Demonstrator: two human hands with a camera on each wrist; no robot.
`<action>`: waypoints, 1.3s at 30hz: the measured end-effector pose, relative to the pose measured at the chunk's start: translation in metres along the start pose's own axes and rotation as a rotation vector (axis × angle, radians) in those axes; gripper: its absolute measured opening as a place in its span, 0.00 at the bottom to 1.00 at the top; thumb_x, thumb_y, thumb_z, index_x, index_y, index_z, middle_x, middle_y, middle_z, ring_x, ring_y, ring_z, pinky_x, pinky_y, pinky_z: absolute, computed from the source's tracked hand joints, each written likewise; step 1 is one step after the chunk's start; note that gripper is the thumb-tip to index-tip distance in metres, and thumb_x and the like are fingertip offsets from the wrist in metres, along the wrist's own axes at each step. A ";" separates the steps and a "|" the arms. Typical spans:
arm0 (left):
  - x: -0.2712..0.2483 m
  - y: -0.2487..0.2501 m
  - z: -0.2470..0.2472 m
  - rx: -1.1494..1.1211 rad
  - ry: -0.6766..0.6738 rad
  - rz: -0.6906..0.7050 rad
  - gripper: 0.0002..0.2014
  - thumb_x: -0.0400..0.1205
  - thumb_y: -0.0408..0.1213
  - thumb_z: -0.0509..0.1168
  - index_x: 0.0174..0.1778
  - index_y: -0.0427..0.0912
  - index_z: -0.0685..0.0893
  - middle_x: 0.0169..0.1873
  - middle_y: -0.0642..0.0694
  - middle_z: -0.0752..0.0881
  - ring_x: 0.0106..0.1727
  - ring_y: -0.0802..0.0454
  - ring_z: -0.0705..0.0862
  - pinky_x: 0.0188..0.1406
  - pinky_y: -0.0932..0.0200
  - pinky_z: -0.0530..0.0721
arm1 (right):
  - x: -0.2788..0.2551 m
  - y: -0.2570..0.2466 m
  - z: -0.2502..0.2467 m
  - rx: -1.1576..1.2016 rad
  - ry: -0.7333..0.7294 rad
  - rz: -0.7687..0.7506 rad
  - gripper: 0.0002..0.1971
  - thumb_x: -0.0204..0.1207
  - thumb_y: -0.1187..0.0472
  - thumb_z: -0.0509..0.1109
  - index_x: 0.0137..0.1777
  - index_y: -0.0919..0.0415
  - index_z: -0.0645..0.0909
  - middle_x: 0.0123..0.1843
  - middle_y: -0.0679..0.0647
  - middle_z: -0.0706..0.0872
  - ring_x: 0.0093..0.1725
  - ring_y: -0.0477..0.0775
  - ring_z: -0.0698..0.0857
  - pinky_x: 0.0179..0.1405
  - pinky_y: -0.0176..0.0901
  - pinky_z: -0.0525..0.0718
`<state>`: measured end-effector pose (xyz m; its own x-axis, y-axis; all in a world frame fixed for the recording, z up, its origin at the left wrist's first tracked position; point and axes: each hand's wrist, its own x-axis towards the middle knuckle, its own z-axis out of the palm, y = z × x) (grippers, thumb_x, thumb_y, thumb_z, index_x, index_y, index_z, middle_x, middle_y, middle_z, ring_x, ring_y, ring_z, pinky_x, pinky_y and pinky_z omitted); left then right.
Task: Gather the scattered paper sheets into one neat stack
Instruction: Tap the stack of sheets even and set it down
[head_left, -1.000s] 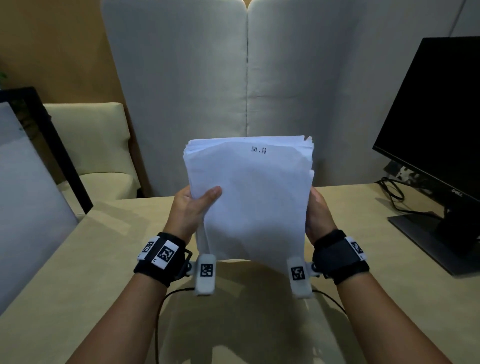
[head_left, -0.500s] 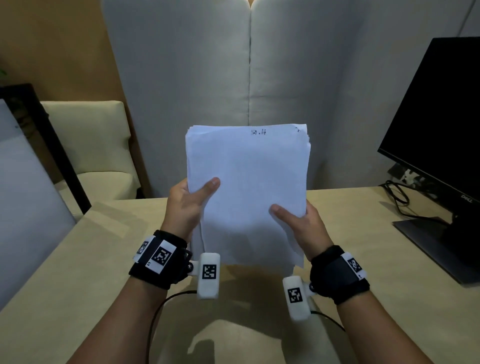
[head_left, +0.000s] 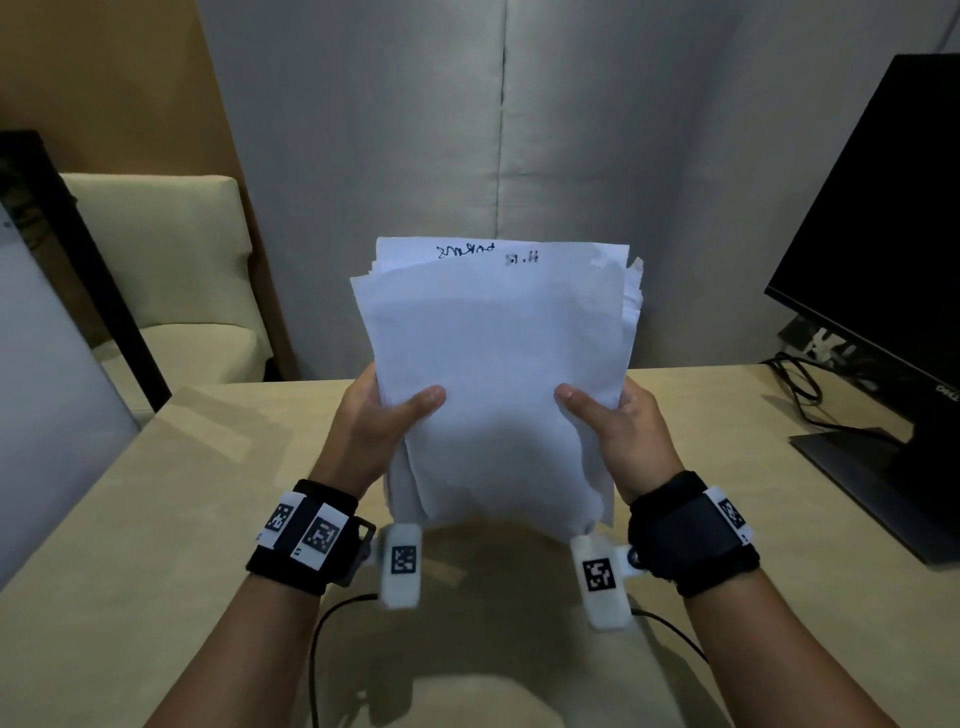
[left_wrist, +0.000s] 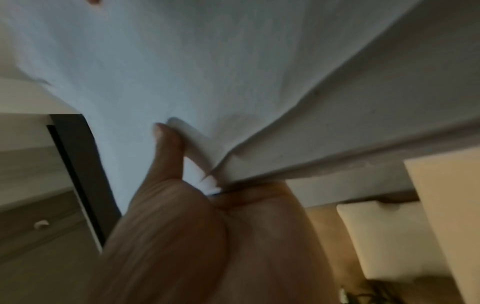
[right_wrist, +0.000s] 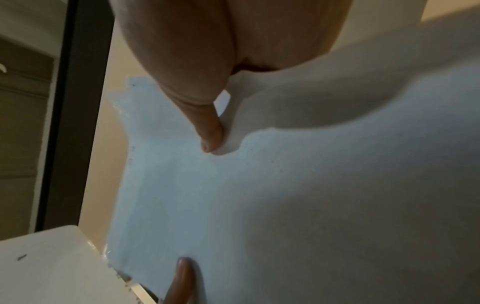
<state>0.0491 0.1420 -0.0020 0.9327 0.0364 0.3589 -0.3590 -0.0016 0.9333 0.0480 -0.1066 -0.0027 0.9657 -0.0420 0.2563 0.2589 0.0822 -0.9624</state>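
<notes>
paper stack (head_left: 493, 384) held upright above the surface (head_left: 156, 519) | left hand (head_left: 371, 421) and right hand (head_left: 621, 426) each pinch a side edge, thumbs in front | since a moment ago top edges have slipped uneven, back sheets riding higher | judgement: needs another tap to square up

Left hand (head_left: 375, 415): raised at chest height, thumb laid across the front of the paper stack (head_left: 493, 374), fingers hidden behind it, gripping the left edge. Right hand (head_left: 621, 421): level with the left, thumb on the front, fingers behind, gripping the right edge. Both forearms: bare, angled inward. Both wrists: 1 black strap each, tagged.
</notes>
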 end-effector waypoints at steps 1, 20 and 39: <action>-0.001 -0.004 0.002 -0.014 0.047 0.012 0.16 0.81 0.32 0.72 0.64 0.45 0.83 0.55 0.53 0.91 0.54 0.56 0.90 0.49 0.61 0.88 | -0.001 0.002 0.005 -0.006 0.022 0.000 0.13 0.78 0.64 0.74 0.63 0.62 0.85 0.54 0.55 0.93 0.52 0.55 0.92 0.51 0.48 0.89; -0.012 -0.032 -0.019 0.042 0.029 -0.050 0.07 0.81 0.34 0.72 0.53 0.47 0.86 0.45 0.57 0.93 0.45 0.57 0.92 0.39 0.67 0.86 | 0.005 0.011 0.004 -0.052 -0.035 -0.039 0.16 0.82 0.55 0.70 0.69 0.54 0.82 0.63 0.48 0.89 0.64 0.50 0.87 0.67 0.53 0.83; -0.019 -0.044 0.016 0.168 0.203 0.060 0.15 0.88 0.41 0.64 0.71 0.51 0.74 0.62 0.54 0.85 0.62 0.56 0.85 0.59 0.61 0.84 | -0.012 0.061 0.032 0.005 0.055 -0.002 0.10 0.80 0.56 0.72 0.60 0.52 0.85 0.55 0.51 0.91 0.56 0.57 0.90 0.52 0.53 0.90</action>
<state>0.0477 0.1257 -0.0494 0.8776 0.2309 0.4202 -0.3873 -0.1750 0.9052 0.0528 -0.0690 -0.0611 0.9627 -0.0967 0.2527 0.2611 0.0871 -0.9614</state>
